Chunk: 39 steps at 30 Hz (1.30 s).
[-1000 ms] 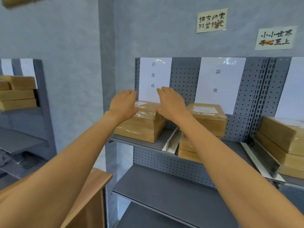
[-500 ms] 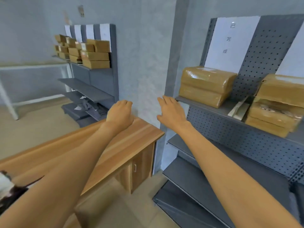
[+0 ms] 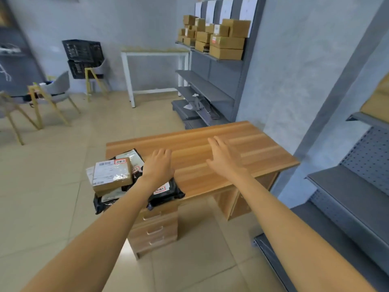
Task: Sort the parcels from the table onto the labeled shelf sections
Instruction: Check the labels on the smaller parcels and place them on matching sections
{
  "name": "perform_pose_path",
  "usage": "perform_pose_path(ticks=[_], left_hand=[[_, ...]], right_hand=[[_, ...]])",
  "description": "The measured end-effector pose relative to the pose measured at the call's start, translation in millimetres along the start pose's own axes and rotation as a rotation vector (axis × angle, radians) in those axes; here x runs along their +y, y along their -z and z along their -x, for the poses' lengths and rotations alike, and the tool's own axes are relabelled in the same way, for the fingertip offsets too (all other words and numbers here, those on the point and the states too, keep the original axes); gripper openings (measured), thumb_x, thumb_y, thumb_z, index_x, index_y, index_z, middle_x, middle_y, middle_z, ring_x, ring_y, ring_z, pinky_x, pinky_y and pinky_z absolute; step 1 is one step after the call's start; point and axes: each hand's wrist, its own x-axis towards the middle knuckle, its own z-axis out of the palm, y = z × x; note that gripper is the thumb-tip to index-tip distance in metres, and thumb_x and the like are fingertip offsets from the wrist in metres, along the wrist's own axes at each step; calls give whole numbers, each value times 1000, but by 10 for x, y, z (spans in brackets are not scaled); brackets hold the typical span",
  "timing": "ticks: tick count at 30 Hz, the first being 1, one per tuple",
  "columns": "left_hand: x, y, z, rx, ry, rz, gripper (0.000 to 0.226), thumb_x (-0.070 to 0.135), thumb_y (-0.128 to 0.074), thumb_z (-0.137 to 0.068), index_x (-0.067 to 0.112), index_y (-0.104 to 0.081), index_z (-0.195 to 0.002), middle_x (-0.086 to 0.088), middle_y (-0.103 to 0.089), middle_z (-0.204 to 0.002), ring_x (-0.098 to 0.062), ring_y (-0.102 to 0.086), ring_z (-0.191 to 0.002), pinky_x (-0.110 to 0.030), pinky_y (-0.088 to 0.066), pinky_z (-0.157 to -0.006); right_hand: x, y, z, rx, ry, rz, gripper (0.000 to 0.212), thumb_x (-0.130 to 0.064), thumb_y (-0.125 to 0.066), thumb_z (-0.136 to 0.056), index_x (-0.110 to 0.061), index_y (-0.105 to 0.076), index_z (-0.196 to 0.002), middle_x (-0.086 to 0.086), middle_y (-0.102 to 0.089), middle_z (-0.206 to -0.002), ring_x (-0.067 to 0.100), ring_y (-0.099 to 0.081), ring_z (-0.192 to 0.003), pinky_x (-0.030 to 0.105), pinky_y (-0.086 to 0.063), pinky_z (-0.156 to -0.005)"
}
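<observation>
Both bare arms reach out over a wooden desk surface [image 3: 221, 148]. The left hand [image 3: 158, 165] hangs palm down with fingers loosely spread and empty, over the right edge of a pile of parcels at the surface's left end; whether it touches them I cannot tell. The right hand [image 3: 224, 155] is likewise flat, fingers released and holding nothing, above bare wood. On top of the pile lies a brown cardboard box [image 3: 111, 175] with white barcode labels, resting on several black plastic mailer bags [image 3: 166, 191], one overhanging the front edge. Far behind, a grey shelf unit [image 3: 216, 57] holds stacked cardboard boxes under white paper labels.
</observation>
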Motion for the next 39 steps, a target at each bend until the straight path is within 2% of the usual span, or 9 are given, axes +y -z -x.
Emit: perform_pose_path(ticks=[6, 9, 13, 16, 18, 22, 25, 35, 39], left_hand=[[-534, -53, 98, 1, 154, 3, 46, 19, -59, -88, 8, -46, -132, -8, -51, -133, -27, -46, -123, -34, -42, -94], [-783, -99, 67, 4, 231, 17, 43, 19, -59, -88, 7, -48, -128, -10, -53, -130, -30, -48, -120, -36, -42, -92], [-1151, -172, -26, 15, 314, -12, 33, 18, -53, -89, 8, -51, -121, -10, -56, -124, -29, -50, -113, -35, -43, -89], [-1374, -197, -137, -11, 393, -17, 42, 17, -55, -89, 6, -47, -129, -10, -53, -129, -30, -47, -120, -35, -41, -95], [-1512, -234, -206, -19, 440, -18, 47, 16, -58, -87, 6, -46, -132, -10, -51, -132, -29, -46, -122, -34, -40, -96], [-1780, -362, -280, -52, 565, 36, 51, 18, -58, -87, 5, -43, -134, -11, -50, -133, -29, -45, -122, -35, -40, -97], [-1966, -456, -293, -53, 638, 60, 54, 19, -58, -87, 4, -42, -136, -14, -47, -136, -31, -42, -126, -36, -37, -100], [-2502, -693, -360, -106, 753, 131, 62, 24, -58, -88, 7, -36, -143, -11, -43, -143, -29, -40, -130, -38, -39, -103], [-2719, -834, -401, -130, 771, 173, 57, 26, -58, -89, 6, -40, -139, -11, -48, -137, -28, -43, -125, -37, -42, -95]], right_hand=[[-554, -360, -327, -57, 124, -41, 69, -26, -62, -91, -11, -28, -149, 7, -31, -153, 25, -30, -141, 38, -28, -113], [-774, -573, -551, -75, 194, -58, 67, -23, -64, -90, -12, -31, -148, 6, -35, -150, 24, -34, -138, 36, -31, -112], [-1027, -810, -899, -125, 279, -98, 70, -22, -62, -92, -12, -26, -150, 7, -29, -155, 25, -28, -142, 37, -26, -115], [-1154, -983, -1175, -174, 331, -123, 72, -27, -62, -92, -12, -24, -151, 7, -25, -157, 25, -23, -144, 39, -22, -116], [-1208, -1104, -1346, -197, 360, -149, 73, -27, -62, -92, -12, -22, -152, 7, -22, -158, 25, -22, -145, 39, -25, -115], [-1316, -1313, -1624, -222, 398, -193, 68, -27, -64, -90, -13, -29, -148, 6, -35, -150, 26, -34, -137, 38, -35, -108], [-1427, -1476, -1773, -254, 442, -201, 65, -27, -63, -91, -13, -32, -147, 6, -40, -146, 26, -38, -134, 36, -33, -108], [-1773, -1997, -2073, -345, 468, -225, 64, -25, -62, -90, -10, -34, -146, 6, -40, -147, 25, -36, -135, 34, -33, -107], [-1867, -2243, -2149, -354, 421, -236, 56, -25, -62, -89, -11, -41, -139, 5, -47, -138, 24, -41, -128, 34, -39, -99]])
